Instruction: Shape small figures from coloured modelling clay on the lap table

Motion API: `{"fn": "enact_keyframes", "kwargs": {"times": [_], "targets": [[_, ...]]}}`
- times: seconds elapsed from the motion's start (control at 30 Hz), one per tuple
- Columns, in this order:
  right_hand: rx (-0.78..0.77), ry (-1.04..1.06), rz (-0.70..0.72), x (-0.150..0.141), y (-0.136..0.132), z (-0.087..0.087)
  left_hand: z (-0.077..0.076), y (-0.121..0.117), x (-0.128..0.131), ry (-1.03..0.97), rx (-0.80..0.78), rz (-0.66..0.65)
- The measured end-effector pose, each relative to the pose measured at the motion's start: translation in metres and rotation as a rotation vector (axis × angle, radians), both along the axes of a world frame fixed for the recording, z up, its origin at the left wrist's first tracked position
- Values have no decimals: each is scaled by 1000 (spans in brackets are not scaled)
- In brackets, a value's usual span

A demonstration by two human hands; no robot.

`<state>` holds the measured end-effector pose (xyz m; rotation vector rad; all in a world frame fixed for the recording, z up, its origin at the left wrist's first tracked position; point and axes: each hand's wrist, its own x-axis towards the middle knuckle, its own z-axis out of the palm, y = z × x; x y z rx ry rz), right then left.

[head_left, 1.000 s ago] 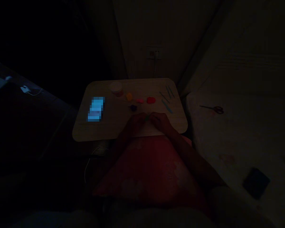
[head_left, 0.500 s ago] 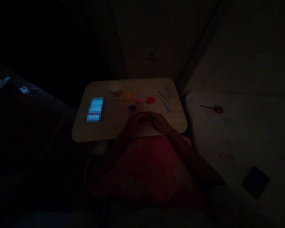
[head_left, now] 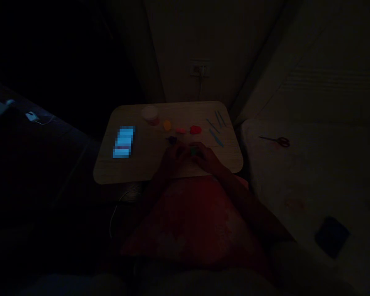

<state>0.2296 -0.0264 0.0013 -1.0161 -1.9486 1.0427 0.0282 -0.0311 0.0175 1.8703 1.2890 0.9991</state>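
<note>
In the dim light, a small green lump of what looks like modelling clay (head_left: 193, 151) sits in the fingers of my right hand (head_left: 207, 159), near the table's front edge. Just to its left is my left hand (head_left: 172, 158), its fingers curved with a gap between thumb and fingers; I see nothing held in it. Beyond the hands lie a dark lump (head_left: 172, 140), a pink piece (head_left: 181, 131), a red piece (head_left: 195, 130) and an orange round piece (head_left: 167, 125). Shadow hides the undersides of both hands.
Several blue modelling tools (head_left: 216, 137) lie at the table's right. A tub (head_left: 150, 115) stands at the back left, and a lit phone (head_left: 124, 142) lies on the wooden table (head_left: 111, 172). Scissors (head_left: 282, 142) rest on the pale surface to the right. A wall socket (head_left: 200, 69) is behind.
My left hand has drawn slightly away from my right, and its fingers have parted from the right fingers. The green lump has shifted a little left and shows more.
</note>
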Motion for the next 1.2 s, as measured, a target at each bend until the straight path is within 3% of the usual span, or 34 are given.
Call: {"fn": "enact_keyframes", "kwargs": {"times": [0.23, 0.43, 0.53, 0.8, 1.0, 1.2], "targets": [[-30, -83, -17, -2, 1, 0, -4, 0, 0, 107, 15, -108], [-29, -3, -95, -4, 2, 2, -4, 0, 0, 63, 7, -60], [6, -10, -64, -4, 1, 5, -4, 0, 0, 92, 19, -41], [5, 41, 20, 0, 1, 6, -11, 2, 1, 159, 23, -147], [-5, 87, 62, 3, 4, 9, -1, 1, 0, 75, 18, -240], [35, 54, 59, 3, 4, 8, 5, -2, -2, 76, 41, -243]]}}
